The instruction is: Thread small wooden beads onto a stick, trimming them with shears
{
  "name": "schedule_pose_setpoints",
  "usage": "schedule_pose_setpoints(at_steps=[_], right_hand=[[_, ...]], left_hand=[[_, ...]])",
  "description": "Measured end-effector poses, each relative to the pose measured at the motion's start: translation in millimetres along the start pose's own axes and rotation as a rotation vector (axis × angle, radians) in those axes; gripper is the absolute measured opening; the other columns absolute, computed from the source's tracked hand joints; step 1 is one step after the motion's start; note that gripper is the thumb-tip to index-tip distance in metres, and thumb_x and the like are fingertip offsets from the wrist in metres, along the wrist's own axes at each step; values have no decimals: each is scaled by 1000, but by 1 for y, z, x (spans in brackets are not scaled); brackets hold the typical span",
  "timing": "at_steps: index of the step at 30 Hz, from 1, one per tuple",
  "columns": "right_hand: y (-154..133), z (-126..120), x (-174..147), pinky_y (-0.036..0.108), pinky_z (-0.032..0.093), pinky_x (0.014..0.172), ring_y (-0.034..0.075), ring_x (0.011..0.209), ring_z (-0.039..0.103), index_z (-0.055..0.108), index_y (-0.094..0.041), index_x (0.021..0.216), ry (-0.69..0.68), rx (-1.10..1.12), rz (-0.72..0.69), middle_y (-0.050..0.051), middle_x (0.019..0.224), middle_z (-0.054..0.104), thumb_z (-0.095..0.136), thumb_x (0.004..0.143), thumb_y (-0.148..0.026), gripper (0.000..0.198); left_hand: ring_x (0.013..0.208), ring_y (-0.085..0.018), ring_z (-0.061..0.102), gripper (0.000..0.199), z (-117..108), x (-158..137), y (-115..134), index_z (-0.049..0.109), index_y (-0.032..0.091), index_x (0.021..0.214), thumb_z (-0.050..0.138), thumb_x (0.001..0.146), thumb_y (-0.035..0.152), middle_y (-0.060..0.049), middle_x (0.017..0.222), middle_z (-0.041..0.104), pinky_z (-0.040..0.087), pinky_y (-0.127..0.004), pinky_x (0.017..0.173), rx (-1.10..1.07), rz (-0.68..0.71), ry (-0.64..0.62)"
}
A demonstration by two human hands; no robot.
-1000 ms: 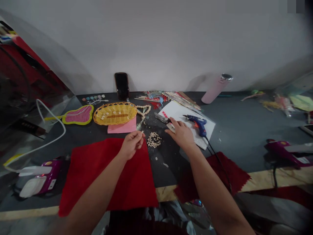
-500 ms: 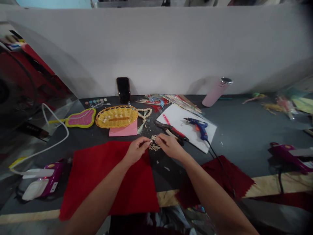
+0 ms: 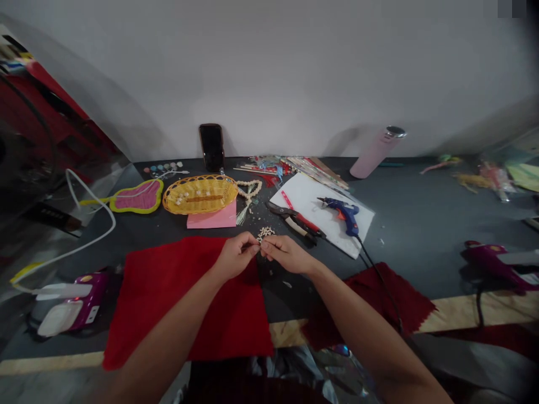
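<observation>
My left hand [image 3: 236, 253] is pinched closed over the right edge of a red cloth [image 3: 168, 303]. Its fingertips meet those of my right hand [image 3: 286, 252], also pinched, just in front of a small pile of pale pieces [image 3: 266, 231]. Whatever sits between the fingertips is too small to make out. Part of the pile lies hidden behind my fingers. Cutting pliers [image 3: 298, 221] with red and pale handles lie just beyond my right hand. Past the pile rests a string of pale beads [image 3: 251, 189] with a light tassel.
A yellow wicker basket [image 3: 200, 195] holding pale pieces overlaps a pink pad [image 3: 213, 217]. A blue glue gun [image 3: 344, 214] lies on white paper [image 3: 303, 189], its cable trailing forward. A phone [image 3: 211, 147] and a tilted pink bottle [image 3: 377, 154] stand by the wall.
My right hand has moved left and its fingertips now meet my left hand's. More of the pile's near part is covered. The view has tilted slightly downward.
</observation>
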State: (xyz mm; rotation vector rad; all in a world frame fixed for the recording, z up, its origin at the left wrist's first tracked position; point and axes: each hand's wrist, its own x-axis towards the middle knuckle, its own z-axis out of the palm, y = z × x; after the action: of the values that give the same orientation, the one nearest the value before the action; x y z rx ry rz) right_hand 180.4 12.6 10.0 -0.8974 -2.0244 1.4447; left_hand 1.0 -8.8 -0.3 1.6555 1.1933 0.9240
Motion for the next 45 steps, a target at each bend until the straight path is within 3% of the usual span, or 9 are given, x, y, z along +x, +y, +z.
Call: schedule_pose_setpoints(at_steps=[4,7,15,19,22,25,45], right_hand=[[3,8,1,21,34,53,8,56,42,53,-15,73,-19,262,-13,-1,63,48,37,88,-51,43],[5,8,1,21,34,52,8,54,41,53,-15,75,-14,306,-27,-2,63,47,35,89,-50,42],[16,-27,-1,29,41,75,15,82,54,60,-18,93,302,-447,-58,4,88,61,42,89,-29,22],[25,-28,0,33,39,85,18,89,53,62,-18,97,224,-746,-112,6,92,62,44,85,-15,21],[30,-25,0,33,39,87,17,93,52,59,-18,106,178,-786,-117,7,97,61,41,84,-9,30],[34,-25,1,32,40,87,17,96,51,58,-18,109,216,-766,-103,8,101,59,40,85,-9,31],[18,-3,12,34,38,81,20,89,45,64,-21,90,241,-934,-148,8,92,57,45,85,-16,20]], left_hand=[[62,-11,49,12,0,-2,3,53,17,71,52,79,26,1,66,55,37,-22,60,4,61,78],[60,-11,48,15,0,-3,4,53,17,71,52,79,29,1,65,54,37,-22,58,-81,48,143],[45,-5,36,17,3,2,-7,53,17,79,57,77,33,4,58,49,26,-19,44,-438,-129,216],[41,-2,32,20,3,6,-9,52,17,84,60,75,32,4,61,50,22,-17,41,-637,-187,140],[41,-1,30,22,2,7,-9,52,16,85,63,73,32,3,62,51,21,-16,41,-724,-219,113],[42,-1,29,22,1,7,-8,53,16,85,64,72,31,3,62,50,20,-15,41,-761,-237,116],[42,0,28,21,1,11,-9,54,15,83,66,71,27,3,61,50,20,-14,41,-802,-270,122]])
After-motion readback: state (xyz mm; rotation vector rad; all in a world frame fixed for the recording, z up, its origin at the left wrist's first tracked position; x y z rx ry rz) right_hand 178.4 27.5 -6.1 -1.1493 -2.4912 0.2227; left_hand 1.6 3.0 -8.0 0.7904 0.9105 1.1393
